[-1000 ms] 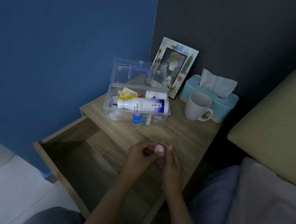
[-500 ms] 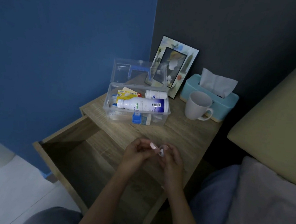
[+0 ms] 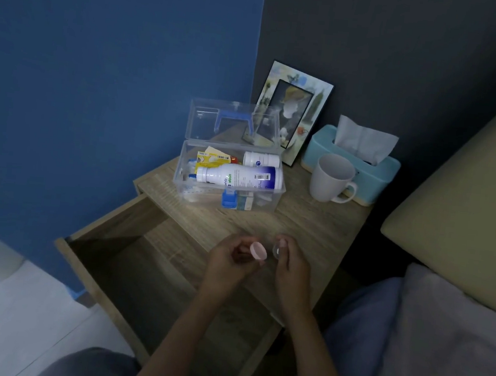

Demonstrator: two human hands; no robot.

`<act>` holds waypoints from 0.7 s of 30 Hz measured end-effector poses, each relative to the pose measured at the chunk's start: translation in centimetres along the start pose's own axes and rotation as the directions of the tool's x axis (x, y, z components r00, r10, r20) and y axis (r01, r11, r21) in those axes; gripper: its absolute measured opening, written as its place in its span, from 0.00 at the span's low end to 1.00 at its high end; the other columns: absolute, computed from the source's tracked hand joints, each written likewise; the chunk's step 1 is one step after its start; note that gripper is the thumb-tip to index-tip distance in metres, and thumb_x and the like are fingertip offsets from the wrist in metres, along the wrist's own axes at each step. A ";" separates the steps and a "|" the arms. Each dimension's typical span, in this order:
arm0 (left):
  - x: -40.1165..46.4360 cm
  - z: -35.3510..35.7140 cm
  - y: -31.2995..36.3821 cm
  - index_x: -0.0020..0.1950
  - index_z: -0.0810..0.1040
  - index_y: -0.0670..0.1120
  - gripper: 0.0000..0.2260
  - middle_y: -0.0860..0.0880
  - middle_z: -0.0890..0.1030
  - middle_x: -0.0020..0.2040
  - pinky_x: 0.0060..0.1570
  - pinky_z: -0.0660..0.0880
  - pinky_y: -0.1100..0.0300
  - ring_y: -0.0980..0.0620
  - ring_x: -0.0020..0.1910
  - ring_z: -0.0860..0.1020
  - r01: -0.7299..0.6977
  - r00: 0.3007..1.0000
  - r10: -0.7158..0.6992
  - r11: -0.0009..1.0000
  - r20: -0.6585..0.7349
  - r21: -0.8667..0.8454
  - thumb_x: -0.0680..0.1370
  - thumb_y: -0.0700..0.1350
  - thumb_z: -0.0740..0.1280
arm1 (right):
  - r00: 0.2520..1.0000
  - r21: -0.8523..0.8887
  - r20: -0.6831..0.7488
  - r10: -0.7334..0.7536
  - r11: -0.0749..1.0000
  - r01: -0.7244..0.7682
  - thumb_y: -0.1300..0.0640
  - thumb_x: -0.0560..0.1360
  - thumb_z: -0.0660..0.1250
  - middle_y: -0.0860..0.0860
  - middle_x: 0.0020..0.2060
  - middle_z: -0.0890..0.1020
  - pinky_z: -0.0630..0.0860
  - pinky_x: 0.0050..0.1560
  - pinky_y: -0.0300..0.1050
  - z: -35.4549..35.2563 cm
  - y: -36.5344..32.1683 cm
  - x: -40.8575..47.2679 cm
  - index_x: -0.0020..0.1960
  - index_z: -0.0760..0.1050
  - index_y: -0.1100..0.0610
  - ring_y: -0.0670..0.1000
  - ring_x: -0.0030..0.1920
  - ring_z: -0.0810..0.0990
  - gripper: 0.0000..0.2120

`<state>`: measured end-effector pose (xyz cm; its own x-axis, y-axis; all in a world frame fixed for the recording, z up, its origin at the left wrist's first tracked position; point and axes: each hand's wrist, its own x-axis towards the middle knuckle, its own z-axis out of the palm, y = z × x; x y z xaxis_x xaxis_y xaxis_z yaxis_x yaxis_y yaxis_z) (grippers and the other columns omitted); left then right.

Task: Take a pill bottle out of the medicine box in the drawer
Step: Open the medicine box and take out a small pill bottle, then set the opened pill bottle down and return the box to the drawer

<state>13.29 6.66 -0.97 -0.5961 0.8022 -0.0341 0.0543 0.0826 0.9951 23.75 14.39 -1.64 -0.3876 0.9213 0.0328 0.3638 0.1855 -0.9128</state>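
Observation:
A clear plastic medicine box (image 3: 279, 191) stands open on the wooden nightstand, its lid tipped back. Inside lie a large white bottle with a blue label (image 3: 238, 176), a smaller white pill bottle (image 3: 261, 160) and yellow packets. In front of it, above the nightstand's front edge, my left hand (image 3: 229, 261) holds a small pink cap (image 3: 258, 252). My right hand (image 3: 289, 260) pinches a small clear bottle (image 3: 277, 249), mostly hidden by the fingers. The two hands are a little apart. The drawer (image 3: 130, 267) below is pulled out and looks bare.
A white mug (image 3: 331, 179), a light blue tissue box (image 3: 352, 164) and a picture frame (image 3: 291, 113) stand behind and right of the box. A beige bed edge and grey blanket lie at the right. A blue wall is at the left.
My hands were together around the small bottle; now they have drawn apart, the pink cap in the left hand and the clear bottle in the right.

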 end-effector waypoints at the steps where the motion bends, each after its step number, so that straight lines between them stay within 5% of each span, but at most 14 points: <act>1: 0.0 0.0 -0.2 0.47 0.80 0.57 0.20 0.54 0.84 0.46 0.49 0.78 0.64 0.60 0.47 0.82 -0.014 1.000 0.014 1.000 -0.007 0.013 0.67 0.33 0.75 | 1.000 -0.030 0.002 -0.014 0.999 0.014 0.55 0.82 0.54 0.38 0.44 0.76 0.67 0.45 0.21 0.0 0.2 0.0 0.54 0.73 0.46 0.31 0.46 0.74 0.10; 7: 0.2 0.3 -0.9 0.46 0.79 0.61 0.22 0.59 0.83 0.44 0.48 0.77 0.68 0.64 0.44 0.81 -0.075 0.997 0.076 0.992 -0.012 0.104 0.66 0.34 0.76 | 0.995 -0.115 -0.068 -0.067 0.992 0.059 0.58 0.81 0.57 0.47 0.49 0.79 0.68 0.50 0.27 0.2 0.6 0.4 0.58 0.78 0.57 0.44 0.50 0.76 0.12; 10: 0.1 0.3 -1.2 0.46 0.78 0.64 0.21 0.66 0.83 0.44 0.49 0.74 0.73 0.67 0.48 0.80 -0.141 0.990 0.143 0.972 0.006 0.190 0.67 0.39 0.76 | 0.994 -0.129 -0.092 -0.054 0.991 0.042 0.59 0.80 0.59 0.49 0.51 0.83 0.73 0.60 0.44 0.3 0.8 0.2 0.58 0.79 0.57 0.45 0.51 0.78 0.12; 15: 0.4 0.2 -1.6 0.56 0.82 0.54 0.16 0.55 0.84 0.54 0.61 0.72 0.46 0.51 0.59 0.76 -0.159 0.976 0.211 0.868 -0.058 0.470 0.69 0.48 0.75 | 0.998 -0.159 -0.047 0.039 0.986 -0.047 0.55 0.81 0.57 0.51 0.60 0.81 0.72 0.63 0.44 0.4 1.4 0.1 0.63 0.77 0.54 0.47 0.58 0.79 0.15; 21: 0.3 0.3 -2.6 0.67 0.75 0.53 0.21 0.54 0.74 0.70 0.73 0.53 0.45 0.51 0.77 0.56 -0.211 0.970 0.241 0.739 0.042 0.640 0.75 0.55 0.68 | 1.000 -0.247 -0.026 0.015 0.969 -0.021 0.56 0.82 0.56 0.54 0.70 0.72 0.57 0.76 0.57 0.2 1.1 -0.1 0.65 0.76 0.56 0.51 0.72 0.68 0.16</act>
<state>13.16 6.88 -3.62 -0.5313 0.8226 0.2028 0.6784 0.2697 0.6834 23.96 14.45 -2.71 -0.3601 0.9324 0.0300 0.5693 0.2451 -0.7847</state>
